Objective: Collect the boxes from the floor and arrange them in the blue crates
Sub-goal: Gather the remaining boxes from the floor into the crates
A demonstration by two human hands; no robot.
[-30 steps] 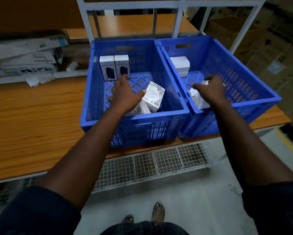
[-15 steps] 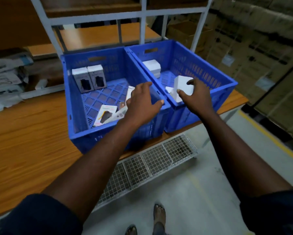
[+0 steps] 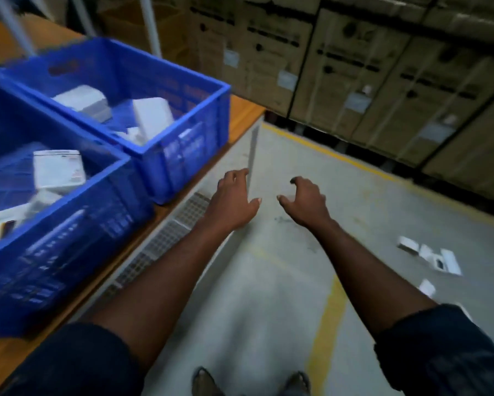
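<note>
crates [image 3: 166, 164]: blue plastic | table [image 3: 244, 111]: wood | floor [image 3: 268, 281]: matt concrete | cartons [image 3: 340, 67]: cardboard

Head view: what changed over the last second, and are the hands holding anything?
The right hand let go of the white box, which now sits in the far crate. Both hands left the crates; the left hand and right hand hang empty over the floor as the view swings right towards the loose boxes. The near crate and far crate stay on the table.
</note>
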